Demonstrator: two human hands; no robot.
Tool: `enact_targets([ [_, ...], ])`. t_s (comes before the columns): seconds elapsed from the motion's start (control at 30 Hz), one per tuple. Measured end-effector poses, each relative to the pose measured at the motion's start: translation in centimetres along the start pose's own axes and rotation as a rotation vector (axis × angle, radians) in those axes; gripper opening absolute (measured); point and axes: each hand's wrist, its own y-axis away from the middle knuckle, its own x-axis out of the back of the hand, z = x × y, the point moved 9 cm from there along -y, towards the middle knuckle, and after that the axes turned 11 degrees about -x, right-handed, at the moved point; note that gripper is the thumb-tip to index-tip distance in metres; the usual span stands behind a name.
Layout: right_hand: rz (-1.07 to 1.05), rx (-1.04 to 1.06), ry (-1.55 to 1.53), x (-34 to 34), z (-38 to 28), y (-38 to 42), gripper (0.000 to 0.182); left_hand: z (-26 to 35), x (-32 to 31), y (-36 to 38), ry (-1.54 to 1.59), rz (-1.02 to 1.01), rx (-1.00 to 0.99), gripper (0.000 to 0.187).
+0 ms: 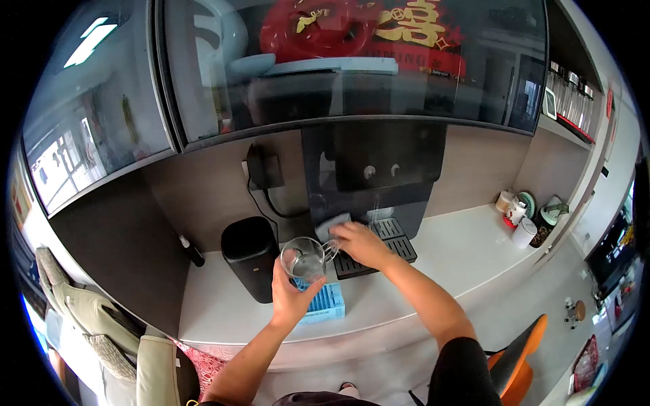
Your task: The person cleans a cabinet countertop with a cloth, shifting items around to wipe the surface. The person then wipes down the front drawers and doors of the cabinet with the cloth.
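Note:
My left hand is wrapped round a clear glass mug, tilted so that its mouth faces me and its handle points right. Beside the handle is my right hand, its fingers closed on a light grey piece that looks like a cloth; motion blurs its outline. Both hands are in front of a black drinks dispenser. Under my right forearm and hand lies the slotted black drip tray. A light blue box with upright dividers or packets stands below the mug, partly covered by my left hand.
Left of the mug stands a black bin-like container. A small dark spray bottle is by the left wall. White jars and other containers fill the counter's right end. Glass-fronted cabinets hang overhead. An orange and black chair is at lower right.

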Motion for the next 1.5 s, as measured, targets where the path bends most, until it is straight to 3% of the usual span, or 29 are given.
enact_targets([
  [0.07, -0.07, 0.029, 0.07, 0.3, 0.7, 0.4, 0.026, 0.4, 0.4, -0.1, -0.011, 0.01, -0.022, 0.082],
  [0.2, 0.302, -0.019, 0.038, 4.7, -0.3, -2.0, 0.031, 0.6, 0.5, -0.1, -0.005, 0.011, -0.04, 0.083],
  [0.27, 0.282, -0.045, -0.05, 2.8, 0.0, -1.3, 0.03, 0.2, 0.4, 0.1, 0.012, 0.017, -0.049, 0.082],
  [0.33, -0.101, -0.265, -0.144, -1.8, 2.5, 1.2, 0.029, 0.0, -0.1, 0.0, 0.014, -0.024, -0.026, 0.081],
  [0.37, -0.06, 0.109, 0.035, -1.4, 1.3, 3.2, 0.027, -0.1, -0.4, -0.1, 0.016, -0.044, -0.015, 0.08],
  [0.47, 0.035, -0.549, -0.312, 3.0, 8.4, 5.9, 0.026, -0.5, -1.1, -0.4, 0.052, -0.036, -0.008, 0.08],
  [0.5, 0.422, -0.308, -0.083, 6.8, 7.4, 7.0, 0.031, -0.5, -1.5, -0.5, 0.058, -0.041, 0.0, 0.08],
  [0.6, 0.704, -0.512, -0.113, 6.1, 7.1, 7.8, 0.038, -0.4, -2.7, -0.9, 0.071, -0.062, 0.024, 0.083],
  [0.67, 0.439, -0.298, -0.201, 3.9, 5.0, 5.9, 0.036, -0.1, -3.8, -1.2, 0.154, -0.09, 0.063, 0.085],
  [0.73, 0.392, -0.321, -0.099, 4.8, 7.0, 7.3, 0.035, 0.4, -4.4, -1.5, 0.132, -0.105, 0.048, 0.085],
  [0.77, 0.546, -0.395, -0.088, 6.9, 8.8, 9.0, 0.035, 0.5, -4.7, -1.8, 0.137, -0.108, 0.032, 0.086],
  [0.8, 0.694, -0.648, -0.266, 8.3, 11.6, 11.0, 0.034, 0.5, -4.9, -2.0, 0.142, -0.107, 0.018, 0.086],
  [0.87, 0.797, -0.652, -0.193, 8.4, 11.5, 11.5, 0.032, 0.1, -5.0, -1.9, 0.138, -0.103, 0.029, 0.086],
  [0.97, 0.483, -0.334, -0.195, 4.3, 4.8, 6.3, 0.032, -0.7, -5.8, -1.8, 0.169, -0.096, 0.07, 0.086],
  [1.07, 0.532, -0.426, -0.153, 5.7, 7.0, 7.7, 0.031, -0.9, -5.6, -2.2, 0.205, -0.088, 0.067, 0.085],
  [1.13, 0.772, -0.637, -0.26, 7.1, 10.5, 10.6, 0.03, 0.4, -4.7, -2.3, 0.14, -0.087, 0.06, 0.084],
  [1.2, 0.795, -0.555, -0.182, 5.7, 9.2, 10.0, 0.032, -0.2, -4.6, -2.3, 0.106, -0.087, 0.033, 0.084],
  [1.27, 0.531, -0.509, -0.251, 2.4, 6.6, 7.5, 0.03, -1.1, -4.8, -2.1, 0.15, -0.077, 0.081, 0.084],
  [1.33, 0.599, -0.531, -0.253, 4.1, 7.5, 8.3, 0.027, -1.0, -4.5, -2.3, 0.153, -0.066, 0.048, 0.084],
  [1.43, 0.872, -0.732, -0.284, 6.0, 9.1, 10.2, 0.025, -0.7, -4.2, -2.4, 0.17, -0.053, 0.021, 0.084],
  [1.5, 0.744, -0.595, -0.256, 4.8, 6.1, 8.0, 0.027, 0.1, -4.2, -2.4, 0.155, -0.081, 0.037, 0.083],
])
